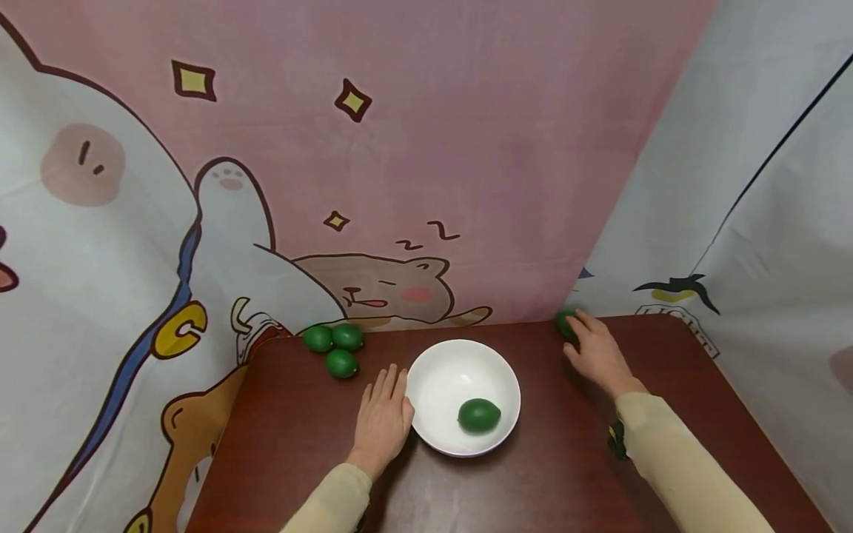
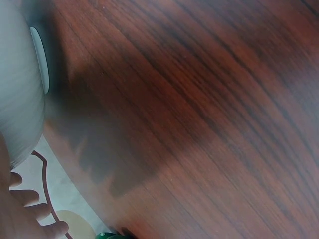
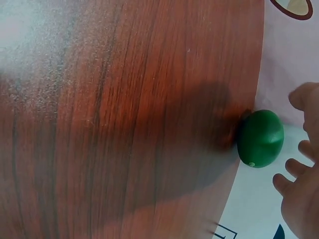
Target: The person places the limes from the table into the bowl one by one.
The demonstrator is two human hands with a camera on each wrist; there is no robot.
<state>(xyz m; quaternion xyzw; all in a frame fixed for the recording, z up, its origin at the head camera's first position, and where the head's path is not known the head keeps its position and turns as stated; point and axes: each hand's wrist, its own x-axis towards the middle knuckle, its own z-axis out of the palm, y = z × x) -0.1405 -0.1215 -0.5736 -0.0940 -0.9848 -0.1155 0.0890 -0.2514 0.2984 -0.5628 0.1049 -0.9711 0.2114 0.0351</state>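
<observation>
My right hand's [image 1: 598,359] fingers were parted, unclenched, around a green lime [image 3: 260,138] at the far right edge of the worktop [image 1: 286,444], while my left hand [image 1: 383,420], fingers straight, was at the left rim of a white bowl [image 1: 436,381] containing another lime [image 1: 479,416], with three limes [image 1: 342,363] far left.

Far-right green fruit [image 1: 564,324] partly behind the fingers [image 1: 586,321] in the head view.

Printed cloth [image 1: 533,148] hung behind the table [image 1: 286,444], drawn bear [image 1: 393,289] slept above the table's back edge, yellow bell [image 1: 168,340] showed left of the table.
</observation>
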